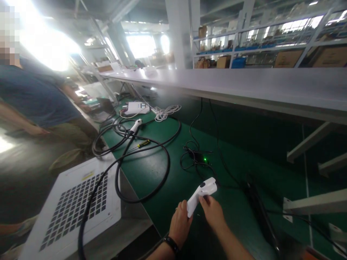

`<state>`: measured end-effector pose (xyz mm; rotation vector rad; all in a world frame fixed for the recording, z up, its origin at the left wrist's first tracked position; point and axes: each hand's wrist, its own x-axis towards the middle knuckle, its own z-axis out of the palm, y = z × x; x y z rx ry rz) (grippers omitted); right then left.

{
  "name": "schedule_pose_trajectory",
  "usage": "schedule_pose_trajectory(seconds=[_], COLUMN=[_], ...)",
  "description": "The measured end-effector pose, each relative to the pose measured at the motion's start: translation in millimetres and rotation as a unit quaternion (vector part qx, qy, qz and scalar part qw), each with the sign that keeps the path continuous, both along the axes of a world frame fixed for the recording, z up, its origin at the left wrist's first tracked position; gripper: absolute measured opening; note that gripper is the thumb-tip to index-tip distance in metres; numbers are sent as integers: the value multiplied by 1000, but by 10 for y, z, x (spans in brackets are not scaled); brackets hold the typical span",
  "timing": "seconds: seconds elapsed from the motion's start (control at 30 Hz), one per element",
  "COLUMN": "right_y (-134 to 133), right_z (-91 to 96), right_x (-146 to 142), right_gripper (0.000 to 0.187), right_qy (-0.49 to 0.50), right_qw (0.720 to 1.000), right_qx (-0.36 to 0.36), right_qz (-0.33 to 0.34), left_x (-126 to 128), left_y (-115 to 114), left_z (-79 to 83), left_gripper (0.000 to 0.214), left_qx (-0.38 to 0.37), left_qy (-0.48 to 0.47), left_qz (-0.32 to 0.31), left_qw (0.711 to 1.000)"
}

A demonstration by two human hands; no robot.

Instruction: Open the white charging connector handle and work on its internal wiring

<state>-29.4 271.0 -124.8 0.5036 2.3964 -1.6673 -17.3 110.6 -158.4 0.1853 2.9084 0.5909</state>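
Two hands, left hand point(180, 224), right hand point(213, 213), gripping white handle point(202, 195)

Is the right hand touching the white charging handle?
Touching. The head view shows the right hand with its fingers on the upper part of the white charging handle, while the left hand grips the lower end.

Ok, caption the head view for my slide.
Both hands, left and right, hold a white connector handle over the green bench.
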Motion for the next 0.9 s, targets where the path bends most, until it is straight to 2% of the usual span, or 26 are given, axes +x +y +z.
schedule_pose_trajectory(seconds=[0.1,0.2,0.33,0.4,0.47,0.53,0.6,0.77,0.9], right_y=[-329,-454,-477,-482,-499,-528,-559,-600,-586], right_z=[-52,-88,-100,-99,-90,-67,-28,73,137], right_x=[-126,-194,-253,-287,-319,-344,-365,-422,-470], right_gripper=[48,42,37,37,37,37,37,35,33], right_qy=[-27,-34,-46,-56,-66,-70,-72,-92,-105], right_qw=[997,993,995,995,995,994,993,991,989], right_qx=[-67,-106,-85,-73,-73,-80,-90,-94,-104], right_qz=[-21,-34,-40,-36,-30,-24,-18,-12,-13], left_x=[103,122,-102,-322,-560,-763,-902,-1047,-1108], left_y=[-13,-104,-336,-477,-607,-707,-774,-844,-848], left_z=[-80,-94,116,263,354,360,303,151,127], left_gripper=[37,39,52,39,36,38,37,36,42], left_qx=[17,76,197,280,355,394,406,410,443], left_qy=[-1,-15,-122,-212,-311,-393,-447,-488,-528], left_qz=[19,40,1,-44,-81,-108,-125,-126,-113], left_qw=[1000,996,973,935,878,824,787,760,715])
